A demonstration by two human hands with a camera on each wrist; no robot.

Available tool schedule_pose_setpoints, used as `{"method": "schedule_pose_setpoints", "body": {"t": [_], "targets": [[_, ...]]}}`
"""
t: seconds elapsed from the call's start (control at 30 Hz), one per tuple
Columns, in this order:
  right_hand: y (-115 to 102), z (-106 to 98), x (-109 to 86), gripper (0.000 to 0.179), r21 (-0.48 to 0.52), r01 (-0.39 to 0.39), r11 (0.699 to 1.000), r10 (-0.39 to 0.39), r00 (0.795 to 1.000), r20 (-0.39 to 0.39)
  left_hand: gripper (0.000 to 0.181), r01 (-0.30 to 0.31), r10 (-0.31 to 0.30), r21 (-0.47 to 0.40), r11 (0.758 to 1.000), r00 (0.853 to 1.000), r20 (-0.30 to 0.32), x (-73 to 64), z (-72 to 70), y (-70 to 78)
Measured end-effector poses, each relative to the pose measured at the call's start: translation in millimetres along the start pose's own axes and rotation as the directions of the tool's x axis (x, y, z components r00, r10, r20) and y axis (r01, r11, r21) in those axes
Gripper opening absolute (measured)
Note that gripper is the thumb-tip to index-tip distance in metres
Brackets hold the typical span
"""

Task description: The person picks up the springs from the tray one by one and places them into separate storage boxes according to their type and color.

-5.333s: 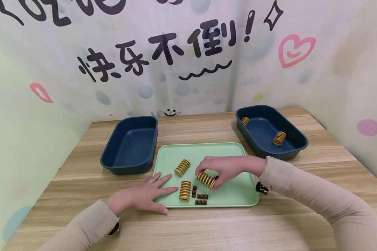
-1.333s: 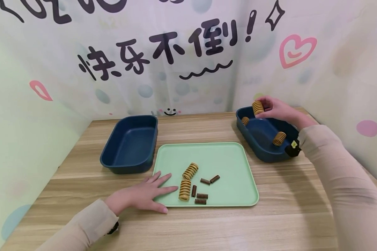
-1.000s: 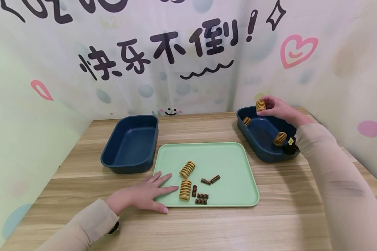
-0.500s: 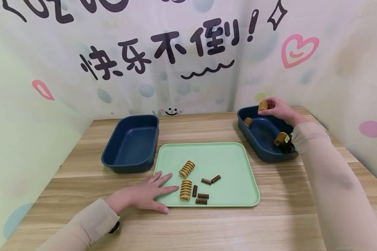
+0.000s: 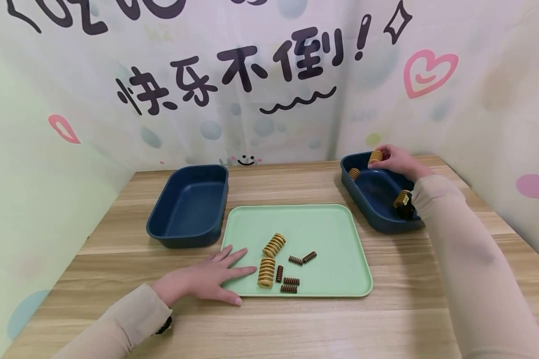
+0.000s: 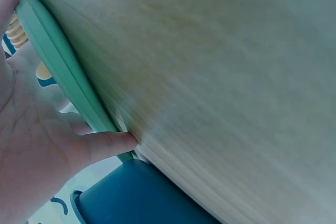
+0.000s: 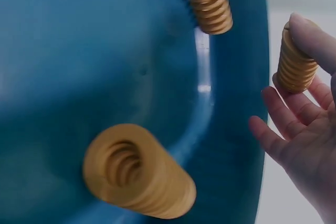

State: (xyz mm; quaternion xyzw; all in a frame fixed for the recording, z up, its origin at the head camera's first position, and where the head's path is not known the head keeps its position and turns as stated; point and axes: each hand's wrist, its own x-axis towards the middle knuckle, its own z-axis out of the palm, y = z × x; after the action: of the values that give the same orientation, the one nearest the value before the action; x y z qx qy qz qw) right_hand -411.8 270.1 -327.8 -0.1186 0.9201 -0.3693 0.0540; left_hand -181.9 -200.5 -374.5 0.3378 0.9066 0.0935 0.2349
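My right hand pinches a yellow coil spring over the far end of the right blue bin. In the right wrist view, thumb and fingers hold that spring at the bin's wall. Two more yellow springs, one small in view and one nearer, lie inside the bin. My left hand rests spread on the left edge of the green tray. Beside its fingertips, two yellow springs and several small dark red springs lie on the tray.
A second blue bin with nothing in it stands left of the tray on the wooden table. A printed cloth hangs behind the table, and a pale wall rises at each side.
Since the earliest frame, my right hand has lifted one yellow spring from the tray to the right bin. Over the last second it has lowered slightly there. The left hand stays put.
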Motion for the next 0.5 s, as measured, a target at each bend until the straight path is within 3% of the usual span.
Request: {"method": "schedule_pose_setpoints", "body": {"t": [0.5], "targets": [[20,14,5.6,0.064,-0.087,-0.026,0.996,0.035,0.993,0.11,0.07,0.002,-0.002,0.007,1.0,1.0,-0.009,1.5,1.7,-2.1]]}}
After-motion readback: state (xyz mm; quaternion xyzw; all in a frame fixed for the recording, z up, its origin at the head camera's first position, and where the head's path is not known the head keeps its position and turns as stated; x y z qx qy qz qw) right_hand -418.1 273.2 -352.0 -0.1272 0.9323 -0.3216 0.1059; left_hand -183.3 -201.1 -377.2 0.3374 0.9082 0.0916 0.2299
